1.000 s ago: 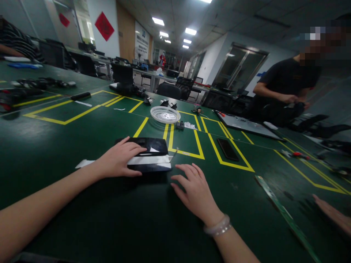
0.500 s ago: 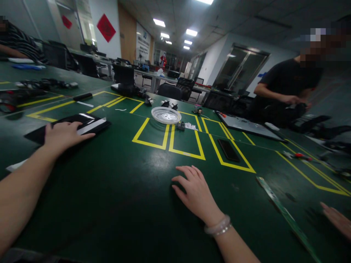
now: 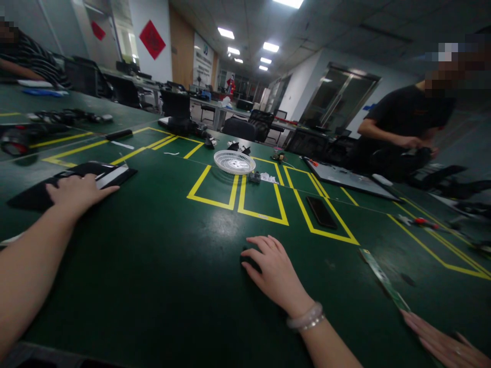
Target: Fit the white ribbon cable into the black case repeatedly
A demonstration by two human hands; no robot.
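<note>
My left hand (image 3: 79,193) lies with spread fingers on a flat black packet (image 3: 34,191) that has a shiny whitish strip across its right part. The hand presses from above, and its palm covers the packet's near middle. Over the bare green table (image 3: 172,266), my right hand (image 3: 274,271) holds nothing; its fingers are apart and slightly curled, and a beaded bracelet circles its wrist. Whether its fingertips touch the tabletop I cannot tell. Beyond it to the right, a black phone (image 3: 321,211) lies inside a yellow taped outline.
Another person's hand (image 3: 447,337) reaches in at lower right, at a long thin green strip (image 3: 383,280). A white round basket (image 3: 234,162) stands mid-table beside small dark parts (image 3: 254,177). A standing person (image 3: 402,115) is at the far right by a large panel (image 3: 349,179).
My left hand and the black packet have moved left together. The other person's hand has come in from the right to the green strip. My right hand has hardly moved.
</note>
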